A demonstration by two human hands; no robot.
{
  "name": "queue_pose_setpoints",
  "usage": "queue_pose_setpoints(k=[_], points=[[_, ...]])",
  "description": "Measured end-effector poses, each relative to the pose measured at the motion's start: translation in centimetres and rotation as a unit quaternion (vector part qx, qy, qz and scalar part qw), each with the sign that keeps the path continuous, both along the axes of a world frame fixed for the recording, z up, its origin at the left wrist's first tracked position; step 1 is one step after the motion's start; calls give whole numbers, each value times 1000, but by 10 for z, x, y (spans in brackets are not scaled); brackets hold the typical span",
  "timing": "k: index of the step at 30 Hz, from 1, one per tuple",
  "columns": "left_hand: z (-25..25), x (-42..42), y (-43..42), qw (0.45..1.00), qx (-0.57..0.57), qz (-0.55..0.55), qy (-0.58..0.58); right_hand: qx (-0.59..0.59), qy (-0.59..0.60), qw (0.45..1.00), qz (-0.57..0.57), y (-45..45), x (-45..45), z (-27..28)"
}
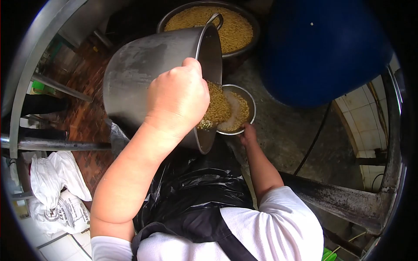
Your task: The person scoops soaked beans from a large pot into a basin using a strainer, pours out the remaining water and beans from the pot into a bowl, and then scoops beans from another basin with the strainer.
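A large metal stockpot (143,65) lies tipped on its side, its mouth facing right. My left hand (178,93) is closed in a fist at the near side of its rim; the handle inside the fist is hidden. Yellowish grains or beans (217,104) spill from the pot's mouth into a round metal bowl (254,111). The bowl sits against the pot's lower lip, and a whitish, wet streak crosses the grains in it. My right hand (248,135) holds the bowl's near right rim, with most of its fingers hidden beneath.
Behind the pot stands a wide metal basin (257,32) full of similar grains. A big blue barrel (326,52) rises at the right. White sacks (58,191) lie at the left. Metal frame bars (339,200) run along the right, and another person's dark-clad legs (43,104) show at the left.
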State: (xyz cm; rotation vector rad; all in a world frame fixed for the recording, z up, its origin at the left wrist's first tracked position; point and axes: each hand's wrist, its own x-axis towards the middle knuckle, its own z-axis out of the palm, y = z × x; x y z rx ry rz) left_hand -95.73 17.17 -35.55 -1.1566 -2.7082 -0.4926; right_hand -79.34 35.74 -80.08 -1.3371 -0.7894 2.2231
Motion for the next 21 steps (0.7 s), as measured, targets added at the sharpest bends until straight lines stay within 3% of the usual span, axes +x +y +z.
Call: queue_pose_setpoints(k=[11,21], points=[[-1,6,10,999,-16,-29,11,-21,-3,999,24,0,-6,-25],[-8,13,19,998,-33,-48,12,3,-44,998,32,-21,-7,-5]])
